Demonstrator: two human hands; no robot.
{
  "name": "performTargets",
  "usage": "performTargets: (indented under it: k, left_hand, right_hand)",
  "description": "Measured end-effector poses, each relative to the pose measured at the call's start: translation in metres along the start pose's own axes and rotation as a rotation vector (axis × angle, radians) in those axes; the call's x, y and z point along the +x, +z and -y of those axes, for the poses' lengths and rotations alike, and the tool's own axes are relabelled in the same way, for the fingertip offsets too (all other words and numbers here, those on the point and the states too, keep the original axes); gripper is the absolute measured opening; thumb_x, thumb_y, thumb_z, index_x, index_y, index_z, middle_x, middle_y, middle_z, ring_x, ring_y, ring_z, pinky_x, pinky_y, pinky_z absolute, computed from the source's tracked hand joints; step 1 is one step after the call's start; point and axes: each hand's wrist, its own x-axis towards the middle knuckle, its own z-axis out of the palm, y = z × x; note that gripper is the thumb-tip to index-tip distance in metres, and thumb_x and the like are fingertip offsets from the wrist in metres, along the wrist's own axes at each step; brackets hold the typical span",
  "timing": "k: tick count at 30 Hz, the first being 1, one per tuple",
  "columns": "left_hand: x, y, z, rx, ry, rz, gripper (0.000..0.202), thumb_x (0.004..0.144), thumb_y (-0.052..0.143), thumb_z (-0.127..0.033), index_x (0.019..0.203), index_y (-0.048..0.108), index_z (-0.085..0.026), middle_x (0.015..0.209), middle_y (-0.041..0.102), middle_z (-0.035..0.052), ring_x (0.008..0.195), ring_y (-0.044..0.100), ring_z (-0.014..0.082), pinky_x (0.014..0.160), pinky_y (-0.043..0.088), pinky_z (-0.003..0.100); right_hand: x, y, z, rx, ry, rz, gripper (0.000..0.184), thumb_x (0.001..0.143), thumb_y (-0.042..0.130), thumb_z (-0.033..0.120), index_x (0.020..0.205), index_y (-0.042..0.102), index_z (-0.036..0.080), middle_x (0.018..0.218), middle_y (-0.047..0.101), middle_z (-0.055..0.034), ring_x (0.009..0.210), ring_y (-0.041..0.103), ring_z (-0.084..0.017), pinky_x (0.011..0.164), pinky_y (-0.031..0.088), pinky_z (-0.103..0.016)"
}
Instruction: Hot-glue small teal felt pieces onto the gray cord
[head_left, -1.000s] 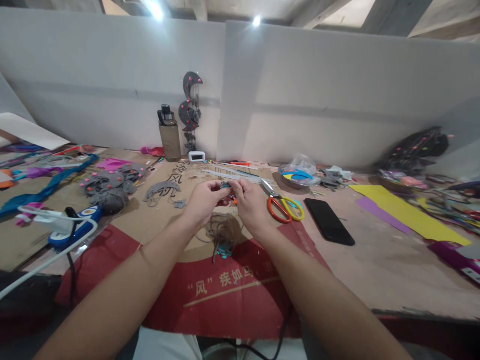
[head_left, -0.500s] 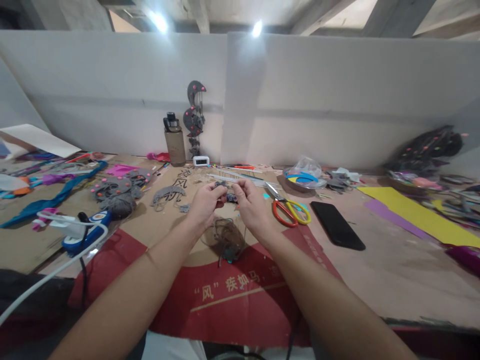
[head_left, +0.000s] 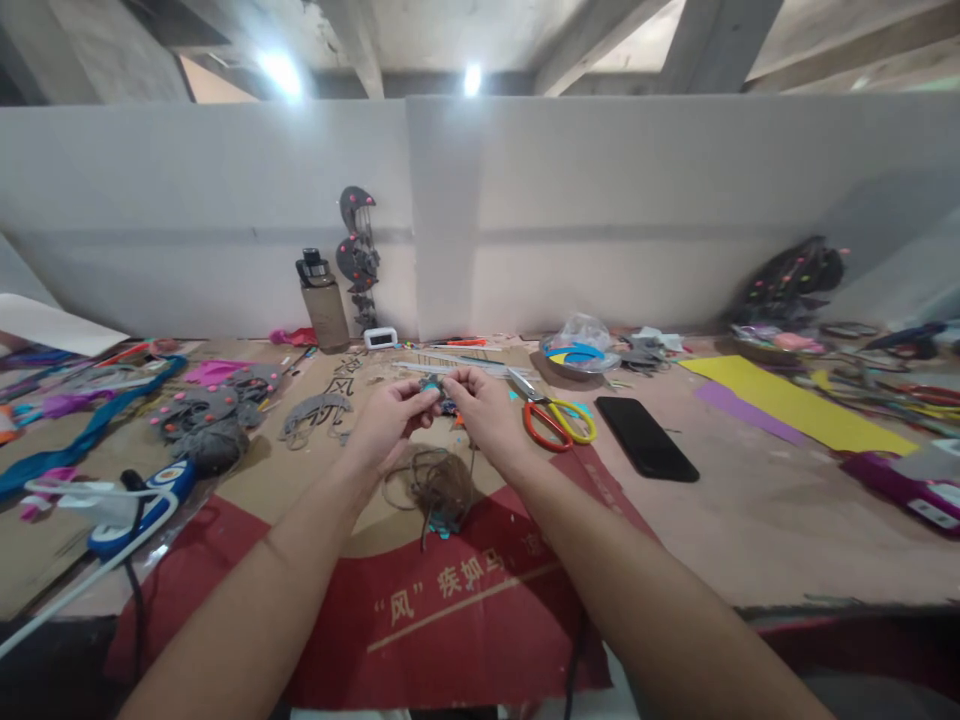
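My left hand point(head_left: 388, 420) and my right hand point(head_left: 481, 412) meet above the middle of the cardboard sheet point(head_left: 420, 560). Both are closed in a pinch on a small grey and teal craft piece point(head_left: 433, 386) held between the fingertips. Just below the hands lies a tangle of brown thread point(head_left: 439, 485) with a bit of teal under it. Red and yellow scissors point(head_left: 555, 420) rest right of my right hand, and a black phone point(head_left: 649, 439) lies beyond them.
Grey felt cut-outs point(head_left: 210, 420) and a glue gun point(head_left: 120, 495) sit at the left. A water bottle point(head_left: 324, 300) and a hanging grey ornament point(head_left: 356, 250) stand by the back wall. A bowl point(head_left: 581, 352) and yellow paper point(head_left: 795, 405) lie to the right.
The hands stay together pinching the small piece. The view has shifted a little; the hands sit slightly lower and to the left of where they were.
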Motion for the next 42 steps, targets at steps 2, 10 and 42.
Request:
performTargets:
  k: [2, 10, 42]
  left_hand:
    - [0.000, -0.001, -0.004, -0.014, -0.031, 0.038, 0.022, 0.062, 0.075, -0.024, 0.078, 0.065, -0.012, 0.067, 0.062, 0.0020, 0.059, 0.054, 0.0072, 0.054, 0.039, 0.018]
    - [0.001, -0.002, -0.001, 0.056, -0.014, -0.102, 0.022, 0.060, 0.075, -0.026, 0.069, 0.060, -0.013, 0.061, 0.062, 0.0014, 0.052, 0.053, 0.0068, 0.049, 0.038, 0.018]
    - [0.001, -0.007, 0.000, 0.238, 0.127, -0.046, 0.032, 0.059, 0.074, -0.029, 0.085, 0.063, -0.014, 0.066, 0.061, 0.0009, 0.058, 0.054, 0.0101, 0.055, 0.044, 0.022]
  right_hand:
    - [0.004, -0.002, -0.003, 0.017, 0.009, 0.003, 0.024, 0.077, 0.053, 0.041, 0.077, 0.056, 0.017, 0.068, 0.058, 0.0004, 0.060, 0.051, -0.012, 0.056, 0.039, -0.024]
    - [0.007, -0.001, -0.003, 0.113, 0.101, 0.073, 0.026, 0.074, 0.055, 0.044, 0.072, 0.056, 0.018, 0.054, 0.045, 0.0058, 0.045, 0.034, -0.007, 0.044, 0.028, -0.022]
    - [0.005, 0.002, -0.008, -0.068, -0.048, 0.009, 0.020, 0.076, 0.052, 0.036, 0.077, 0.058, 0.017, 0.066, 0.057, 0.0016, 0.061, 0.051, -0.012, 0.057, 0.038, -0.024]
